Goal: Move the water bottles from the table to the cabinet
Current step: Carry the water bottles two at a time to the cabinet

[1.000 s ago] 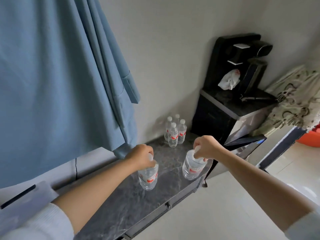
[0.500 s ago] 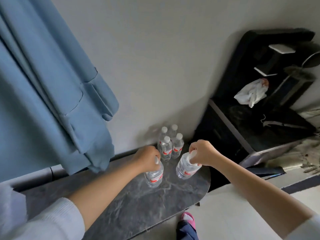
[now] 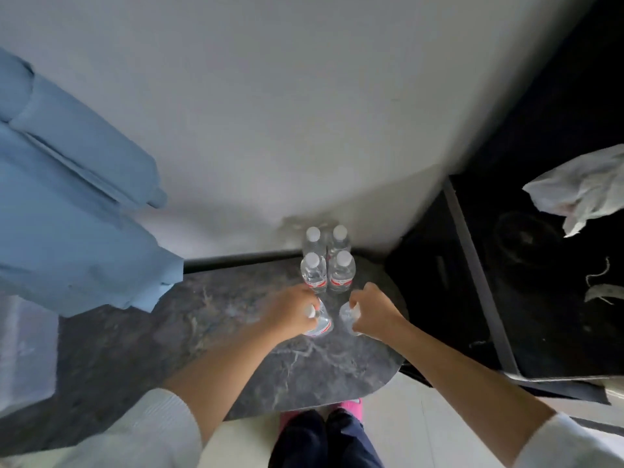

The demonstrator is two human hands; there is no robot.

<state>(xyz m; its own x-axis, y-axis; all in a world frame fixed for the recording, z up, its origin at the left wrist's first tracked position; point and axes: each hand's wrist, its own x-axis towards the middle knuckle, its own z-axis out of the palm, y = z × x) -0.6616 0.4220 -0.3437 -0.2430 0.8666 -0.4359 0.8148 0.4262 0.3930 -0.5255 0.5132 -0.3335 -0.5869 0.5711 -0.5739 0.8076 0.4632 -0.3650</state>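
both grips clench caps, left hand [image 3: 289, 309] and right hand [image 3: 370, 312] each holding a clear plastic water bottle [image 3: 320, 323] over the dark marble cabinet top [image 3: 304, 366]; i judge the placing step, next lowering them beside the standing four [image 3: 327, 265].

Each hand [image 3: 293, 312] [image 3: 371, 314] holds a bottle [image 3: 322, 324] [image 3: 346, 315] beside four others [image 3: 327, 261].

Clear glossy plastic water bottles [image 3: 327, 261] stand on a smooth, marble-veined grey cabinet top [image 3: 304, 366]; blue cloth curtain [image 3: 67, 211]; a crumpled white rag [image 3: 580, 194], perhaps plastic.
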